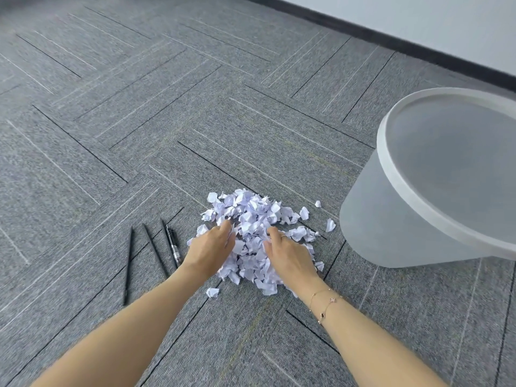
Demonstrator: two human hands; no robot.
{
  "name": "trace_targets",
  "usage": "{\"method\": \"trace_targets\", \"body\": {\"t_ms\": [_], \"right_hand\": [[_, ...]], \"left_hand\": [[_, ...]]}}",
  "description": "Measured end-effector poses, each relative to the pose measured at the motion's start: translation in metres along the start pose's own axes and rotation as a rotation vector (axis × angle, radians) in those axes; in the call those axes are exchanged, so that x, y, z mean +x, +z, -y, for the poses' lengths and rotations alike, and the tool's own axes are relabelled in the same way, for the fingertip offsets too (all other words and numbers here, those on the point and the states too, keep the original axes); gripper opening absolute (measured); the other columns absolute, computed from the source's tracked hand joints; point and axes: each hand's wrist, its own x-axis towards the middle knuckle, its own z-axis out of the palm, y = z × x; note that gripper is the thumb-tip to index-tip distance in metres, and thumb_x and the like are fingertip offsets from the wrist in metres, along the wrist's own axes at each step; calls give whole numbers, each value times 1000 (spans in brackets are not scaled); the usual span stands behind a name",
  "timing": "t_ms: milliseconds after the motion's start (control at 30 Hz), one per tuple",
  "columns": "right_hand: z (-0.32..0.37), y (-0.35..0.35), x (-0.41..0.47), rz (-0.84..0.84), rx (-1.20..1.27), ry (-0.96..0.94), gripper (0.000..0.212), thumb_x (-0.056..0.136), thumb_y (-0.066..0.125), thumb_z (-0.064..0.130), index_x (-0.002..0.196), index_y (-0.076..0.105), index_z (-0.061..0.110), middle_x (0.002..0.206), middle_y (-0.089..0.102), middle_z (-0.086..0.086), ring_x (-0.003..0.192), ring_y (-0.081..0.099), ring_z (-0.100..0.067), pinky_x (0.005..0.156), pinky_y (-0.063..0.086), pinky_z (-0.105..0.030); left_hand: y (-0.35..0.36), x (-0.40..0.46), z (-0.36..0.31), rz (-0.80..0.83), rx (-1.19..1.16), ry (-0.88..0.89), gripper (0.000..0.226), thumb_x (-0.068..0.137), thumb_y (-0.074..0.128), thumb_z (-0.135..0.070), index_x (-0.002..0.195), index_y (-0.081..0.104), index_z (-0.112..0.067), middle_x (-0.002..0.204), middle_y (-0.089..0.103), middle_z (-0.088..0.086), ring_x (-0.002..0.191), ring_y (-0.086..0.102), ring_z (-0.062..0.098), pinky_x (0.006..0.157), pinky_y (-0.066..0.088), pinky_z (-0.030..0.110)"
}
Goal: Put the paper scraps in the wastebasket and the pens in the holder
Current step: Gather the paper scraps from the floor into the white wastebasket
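A heap of white paper scraps [252, 216] lies on the grey carpet in front of me. My left hand [212, 247] rests on the heap's left side, fingers bent into the scraps. On the right side lies my right hand [287, 254], its fingers also dug into the paper. A translucent white wastebasket [391, 219] stands at the right, close to the heap. Three dark pens [152, 251] lie side by side on the carpet just left of my left hand. No pen holder is in view.
A few loose scraps [330, 225] lie between the heap and the wastebasket, and one scrap [212, 292] sits near my left forearm. A white wall with a dark baseboard [391, 34] runs along the far right. Grey carpet [139, 121] stretches ahead and left.
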Motion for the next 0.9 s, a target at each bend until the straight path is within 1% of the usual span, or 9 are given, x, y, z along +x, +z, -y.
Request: {"method": "trace_targets", "body": {"t_ms": [133, 200, 267, 367, 467, 600, 733, 867, 900], "right_hand": [[1, 18, -2, -12, -131, -65, 54, 94, 21, 55, 115, 40, 9, 75, 48, -2, 45, 37, -11, 31, 22, -19], [2, 24, -5, 16, -188, -74, 48, 92, 33, 56, 100, 46, 10, 72, 47, 0, 42, 33, -8, 30, 23, -19], [4, 24, -6, 39, -249, -67, 42, 86, 51, 54, 87, 49, 13, 62, 50, 2, 38, 27, -7, 30, 16, -18], [5, 17, -3, 23, -258, -41, 34, 78, 65, 46, 76, 53, 15, 45, 43, 4, 28, 26, -8, 32, 0, -12], [3, 10, 1, 29, -186, -38, 27, 89, 51, 37, 82, 54, 11, 48, 32, 5, 30, 24, -9, 32, -1, -14], [-4, 0, 6, 60, -97, -125, 40, 97, 19, 29, 98, 50, 4, 56, 44, 2, 37, 37, -13, 33, 21, -19], [-4, -24, 12, 92, -50, -123, 34, 99, 21, 24, 99, 48, 4, 54, 38, 5, 36, 30, -9, 35, 23, -19], [0, -50, 10, 115, -10, -112, 27, 100, 26, 23, 91, 46, 8, 58, 45, 2, 37, 32, -8, 36, 22, -17], [1, -58, 10, 107, -8, -116, 28, 100, 26, 23, 92, 46, 8, 58, 45, 2, 37, 32, -7, 36, 21, -16]], "left_hand": [[13, 5, 6, 56, 1, -3, 36, 93, 24, -46, 101, 39, -15, 72, 52, -4, 62, 62, 21, 54, 56, 37], [14, 4, 6, 115, 122, 25, 21, 96, 36, -33, 100, 45, -14, 68, 36, -10, 71, 60, 20, 61, 56, 36], [11, -1, 3, 135, 144, 75, 7, 95, 48, -16, 99, 50, -11, 70, 36, -10, 63, 60, 16, 53, 57, 31], [17, 1, 8, 129, 142, 52, 3, 93, 50, -12, 91, 52, -10, 72, 48, -6, 56, 61, 15, 45, 56, 31], [29, 10, 19, 91, -27, -10, 20, 94, 42, -21, 76, 45, -15, 67, 57, 3, 51, 60, 22, 44, 54, 40], [22, 15, 21, 93, -155, 15, 21, 93, 41, -22, 72, 43, -18, 60, 52, -1, 46, 50, 17, 46, 52, 39], [-8, 17, 4, 44, -204, 63, 23, 94, 43, -11, 75, 54, -3, 56, 47, -4, 47, 47, 9, 50, 50, 19], [-43, 16, -4, -7, -216, 147, 24, 92, 45, -14, 73, 56, -4, 57, 55, 4, 47, 56, 19, 46, 53, 31], [-54, 17, -4, -13, -217, 161, 24, 92, 45, -14, 74, 56, -3, 57, 54, 1, 46, 55, 16, 47, 53, 28]]}}
